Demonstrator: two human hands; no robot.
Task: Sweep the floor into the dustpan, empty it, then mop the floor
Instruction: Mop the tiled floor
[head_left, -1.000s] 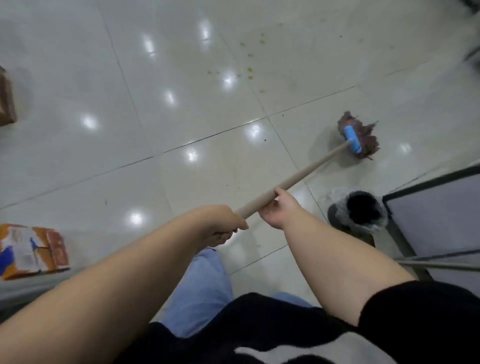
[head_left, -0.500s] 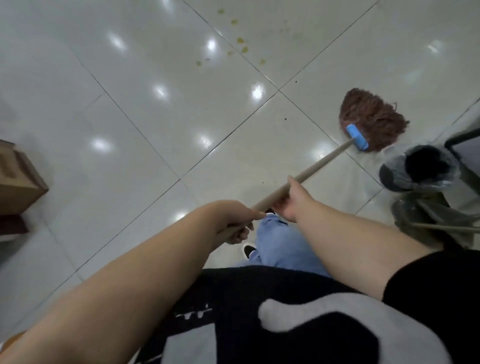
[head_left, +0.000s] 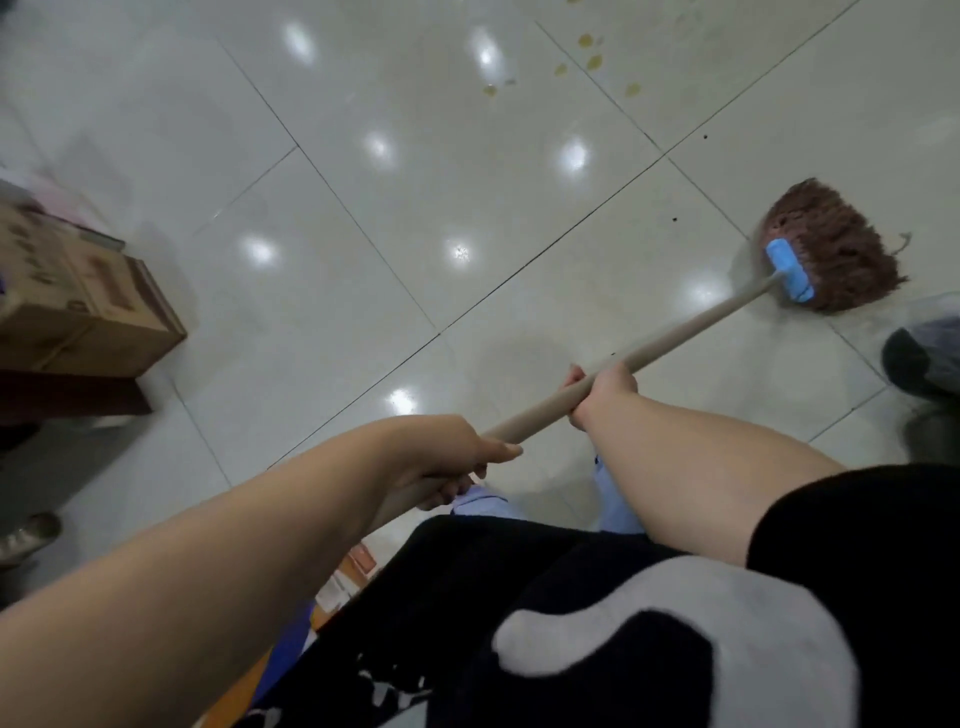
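Observation:
A mop with a brown string head (head_left: 836, 249) and a blue clamp (head_left: 789, 270) lies on the glossy white tiled floor (head_left: 415, 182) at the right. Its pale wooden handle (head_left: 675, 338) runs down and left toward me. My right hand (head_left: 602, 389) grips the handle about midway. Nearer the end of the handle, my left hand (head_left: 457, 462) grips it with fingers curled round. Yellowish stains (head_left: 592, 62) mark the tiles at the top, beyond the mop head.
A cardboard box (head_left: 78, 301) sits on a dark stand at the left edge. A dark bin with a plastic liner (head_left: 924, 358) stands at the right edge, close to the mop head. Small dark specks (head_left: 674, 220) dot the tiles. Coloured packaging (head_left: 343, 577) lies by my legs.
The view has swung left and down. The mop head now lies farther right in view. Both hands keep their grip on the handle.

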